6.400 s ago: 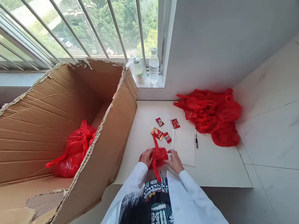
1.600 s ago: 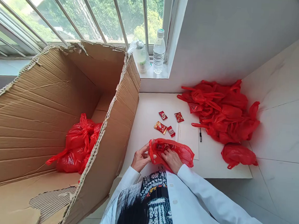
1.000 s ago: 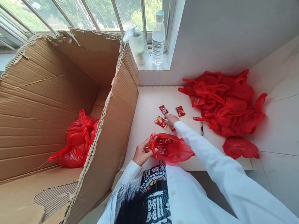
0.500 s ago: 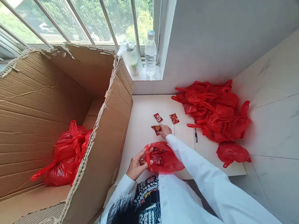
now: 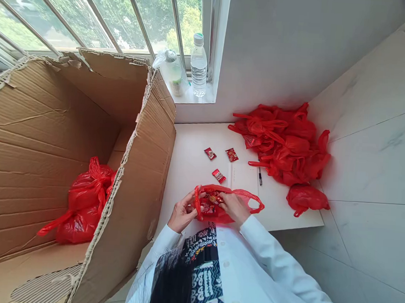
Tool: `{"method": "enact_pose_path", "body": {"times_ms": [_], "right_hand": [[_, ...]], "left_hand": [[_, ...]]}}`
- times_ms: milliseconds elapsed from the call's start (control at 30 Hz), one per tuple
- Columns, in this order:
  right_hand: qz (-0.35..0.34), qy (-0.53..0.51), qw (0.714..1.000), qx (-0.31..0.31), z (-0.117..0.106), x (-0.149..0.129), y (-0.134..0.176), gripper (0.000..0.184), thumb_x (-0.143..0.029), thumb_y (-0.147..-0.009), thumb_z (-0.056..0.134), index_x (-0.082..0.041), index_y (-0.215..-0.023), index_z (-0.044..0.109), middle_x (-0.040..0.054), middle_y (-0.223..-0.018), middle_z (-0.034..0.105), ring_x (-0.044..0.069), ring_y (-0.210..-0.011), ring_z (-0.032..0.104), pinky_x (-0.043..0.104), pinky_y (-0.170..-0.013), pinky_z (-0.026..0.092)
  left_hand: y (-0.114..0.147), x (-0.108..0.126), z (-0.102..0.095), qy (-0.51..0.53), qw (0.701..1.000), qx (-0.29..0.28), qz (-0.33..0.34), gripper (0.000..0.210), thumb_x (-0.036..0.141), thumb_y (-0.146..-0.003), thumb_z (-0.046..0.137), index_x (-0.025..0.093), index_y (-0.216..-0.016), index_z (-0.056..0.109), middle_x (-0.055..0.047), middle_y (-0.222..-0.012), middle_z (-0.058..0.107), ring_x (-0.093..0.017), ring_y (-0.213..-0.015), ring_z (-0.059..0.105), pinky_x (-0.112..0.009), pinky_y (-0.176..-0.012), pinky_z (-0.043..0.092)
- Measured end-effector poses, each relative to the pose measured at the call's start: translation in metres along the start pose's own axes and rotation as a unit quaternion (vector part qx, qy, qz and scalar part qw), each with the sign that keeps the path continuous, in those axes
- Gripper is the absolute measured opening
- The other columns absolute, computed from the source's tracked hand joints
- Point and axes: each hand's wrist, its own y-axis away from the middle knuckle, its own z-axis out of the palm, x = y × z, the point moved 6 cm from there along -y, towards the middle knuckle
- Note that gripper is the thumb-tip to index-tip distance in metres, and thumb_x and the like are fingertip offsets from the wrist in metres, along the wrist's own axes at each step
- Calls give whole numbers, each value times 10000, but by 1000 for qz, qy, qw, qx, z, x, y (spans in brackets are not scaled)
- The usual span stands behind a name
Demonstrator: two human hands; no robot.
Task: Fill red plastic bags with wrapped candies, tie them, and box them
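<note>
The red bag [image 5: 219, 217] lies at the front edge of the counter [image 5: 188, 164], just before the person's body, its long axis running left to right, its mouth facing up and one handle loop pointing right. The left hand [image 5: 182, 210] is clamped on the bag's left handle and rim. The right hand [image 5: 234, 207] dips into the mouth, fingers bent at a red-and-gold packet [image 5: 213, 199]; whether they grip it, I cannot tell.

Beyond the bag lie three loose packets [image 5: 219, 175], their pale print too small to read; the nearest slants from upper left to lower right. The sheet [image 5: 244, 179] carries faint, unreadable marks, with a pen [image 5: 260, 176] along its right edge. More red bags [image 5: 285, 143] are heaped at right; others sit in the box [image 5: 143, 166] at left.
</note>
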Motion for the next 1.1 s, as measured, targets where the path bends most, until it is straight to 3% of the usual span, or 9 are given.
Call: {"method": "enact_pose_path", "body": {"times_ms": [100,200,400,500,600,733,867,967,1100], "right_hand": [[73,44,996,12,5,10,2,257,-108,-793,551,-68,-1040,609,190,-903,661,286,-846,628,339,-687,431],[66,60,995,42,-19,17,18,248,-183,-865,493,-144,-1085,599,132,-974,657,256,-937,601,324,-739,430],[34,147,951,268,-76,35,60,340,-235,-842,522,-183,-1176,559,126,-1106,600,261,-986,533,336,-775,425],[97,96,971,197,-62,60,65,278,-266,-810,548,-184,-1066,617,122,-967,648,254,-846,589,320,-674,426],[110,-14,986,125,-47,68,68,180,-305,-859,466,-228,-883,627,29,-696,642,199,-669,603,275,-604,399],[78,-111,975,176,-60,50,76,204,-334,-853,479,-253,-1010,580,-12,-722,636,162,-630,588,265,-620,406],[37,-153,966,206,-74,30,77,253,-280,-837,487,-243,-1074,565,-6,-797,645,143,-662,579,257,-636,427],[3,-167,962,217,-78,20,77,262,-252,-838,475,-232,-1082,569,7,-854,653,136,-683,580,256,-654,448],[-33,-188,949,250,-79,12,79,259,-264,-849,470,-220,-1077,585,26,-890,658,142,-715,592,260,-676,478]], "left_hand": [[3,0,-1,1,1000,12,-6,746,335,-741,680,237,-1404,353,-152,-1261,580,-44,-477,541,-222,-516,494],[8,0,-3,1,999,31,-17,728,398,-746,669,214,-1387,376,-142,-1198,613,-58,-492,550,-225,-516,489],[24,11,-6,-12,998,59,-33,519,545,-833,501,95,-1035,664,-38,-672,642,-116,-574,545,-233,-583,461],[34,24,-2,-42,998,41,-27,518,539,-885,394,116,-927,692,-34,-673,626,-128,-636,543,-246,-649,450],[42,31,4,-122,992,-4,-40,385,471,-769,611,140,-957,666,-19,-729,627,-128,-644,530,-241,-646,437],[50,28,4,-310,947,-25,-80,477,314,-652,695,178,-1097,591,20,-750,645,-97,-530,472,-225,-585,381],[57,23,-1,-398,911,-17,-108,153,255,-688,610,169,-807,657,26,-595,609,-112,-516,476,-231,-566,325],[58,31,-8,-366,926,39,-90,268,391,-803,521,164,-749,652,7,-602,595,-128,-556,491,-238,-572,341],[52,46,-17,-160,979,124,-19,331,467,-775,608,162,-895,656,-39,-830,649,-163,-717,565,-265,-679,445]]}}
